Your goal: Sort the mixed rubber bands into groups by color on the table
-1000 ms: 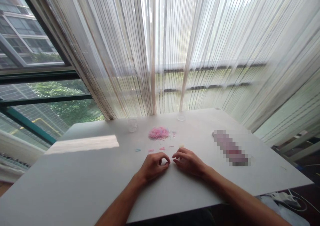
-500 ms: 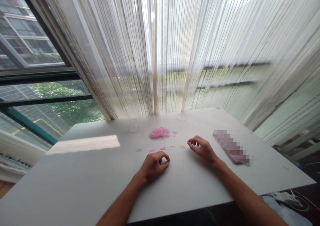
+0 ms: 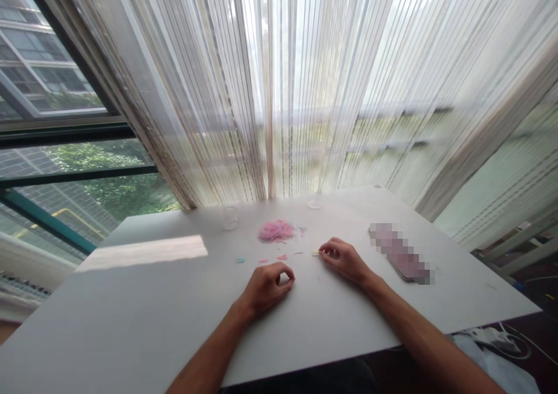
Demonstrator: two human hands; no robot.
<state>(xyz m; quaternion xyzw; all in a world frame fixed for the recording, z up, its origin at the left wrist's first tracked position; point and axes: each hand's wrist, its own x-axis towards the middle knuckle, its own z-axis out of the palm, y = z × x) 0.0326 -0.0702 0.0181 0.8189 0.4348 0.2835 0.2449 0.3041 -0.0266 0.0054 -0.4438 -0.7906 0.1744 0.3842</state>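
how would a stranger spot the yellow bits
On the white table, find the mostly pink pile. Just nearer the person, a row of small pieces runs sideways. At its right end, beside the right hand, lie its only yellow bits.

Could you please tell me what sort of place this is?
Probably a room in a home, perhaps an enclosed balcony: sheer striped curtains hang behind a white table, and through the window at the left show a building and greenery.
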